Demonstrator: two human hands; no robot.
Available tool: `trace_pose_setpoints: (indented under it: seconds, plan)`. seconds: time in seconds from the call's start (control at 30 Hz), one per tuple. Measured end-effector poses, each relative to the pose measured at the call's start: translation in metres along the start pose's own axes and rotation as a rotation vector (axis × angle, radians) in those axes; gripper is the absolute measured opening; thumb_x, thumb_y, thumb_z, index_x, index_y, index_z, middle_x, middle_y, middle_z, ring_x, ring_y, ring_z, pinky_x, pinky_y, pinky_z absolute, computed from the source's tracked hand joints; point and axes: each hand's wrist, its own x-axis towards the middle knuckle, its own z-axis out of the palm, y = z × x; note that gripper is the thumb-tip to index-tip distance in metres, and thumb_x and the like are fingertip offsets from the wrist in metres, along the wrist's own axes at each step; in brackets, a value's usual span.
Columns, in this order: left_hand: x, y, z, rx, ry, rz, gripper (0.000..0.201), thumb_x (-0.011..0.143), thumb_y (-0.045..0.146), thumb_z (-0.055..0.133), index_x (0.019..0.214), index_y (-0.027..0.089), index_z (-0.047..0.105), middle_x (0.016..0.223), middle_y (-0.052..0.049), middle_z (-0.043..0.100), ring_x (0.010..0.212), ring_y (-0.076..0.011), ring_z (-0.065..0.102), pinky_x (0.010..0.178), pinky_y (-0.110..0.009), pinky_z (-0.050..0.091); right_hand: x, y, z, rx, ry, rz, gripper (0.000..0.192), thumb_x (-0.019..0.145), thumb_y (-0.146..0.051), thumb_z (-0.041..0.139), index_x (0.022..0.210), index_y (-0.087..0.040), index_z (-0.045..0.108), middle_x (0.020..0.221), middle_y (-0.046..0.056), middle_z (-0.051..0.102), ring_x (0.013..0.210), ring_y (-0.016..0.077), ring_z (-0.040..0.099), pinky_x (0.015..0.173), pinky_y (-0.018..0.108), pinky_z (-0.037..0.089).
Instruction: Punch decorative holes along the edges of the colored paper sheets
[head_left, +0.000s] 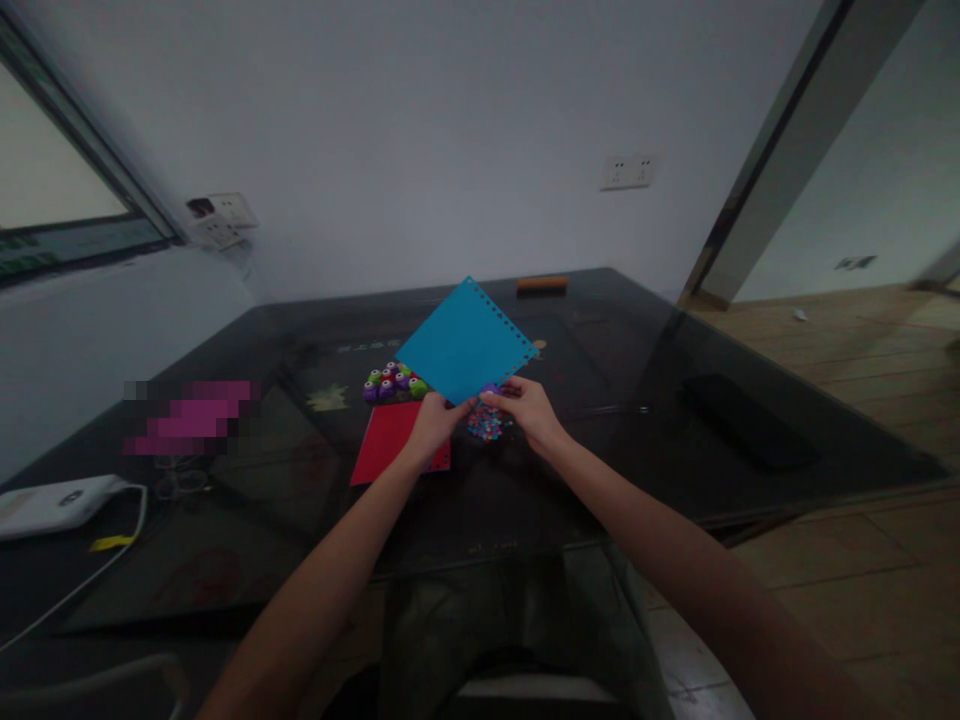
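Observation:
Above the table, a blue sheet of paper [461,340] is held up with one corner pointing toward me. Small holes run along its upper right edge. My left hand [435,425] pinches the sheet near its lower corner. In my right hand [529,408] is a small purple paper punch [490,389], closed round at the paper's lower right edge. Below the hands lies a pile of colourful paper bits [486,424]. A red sheet [386,440] with holes along an edge lies partly under my left hand. Several purple, green and red punches with eyes [388,381] stand behind it.
The dark glossy table [615,520] reaches the wall. An orange-brown cylinder [541,286] lies at the back, a black flat object [746,420] on the right. On the left are a pixelated pink item [191,418] and a white device [64,505] with a cable.

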Motion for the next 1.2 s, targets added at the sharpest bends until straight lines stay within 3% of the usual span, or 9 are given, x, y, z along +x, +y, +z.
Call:
trace_pose_setpoints:
  seconds: [0.53,1.2]
  plan:
    - [0.0003,-0.0007,0.0003,0.009,-0.001,0.012,0.034,0.069,0.040,0.066,0.089,0.013,0.067,0.085,-0.007,0.072,0.074,-0.0201,0.063,0.068,-0.030,0.049,0.0028,0.0035,-0.0013,-0.034,0.021,-0.005,0.034,0.049,-0.034,0.081,0.073,-0.017,0.065,0.070,0.002,0.066,0.064,0.0157,0.059,0.065,0.030,0.045]
    - [0.0000,-0.0019,0.0007,0.010,-0.005,0.001,0.029,0.068,0.039,0.066,0.082,0.013,0.066,0.080,-0.007,0.071,0.068,-0.0188,0.062,0.068,-0.031,0.049,0.0027,0.0044,-0.0016,-0.030,0.017,-0.040,0.035,0.048,-0.037,0.080,0.071,-0.018,0.063,0.071,0.002,0.065,0.066,0.0159,0.058,0.065,0.030,0.045]
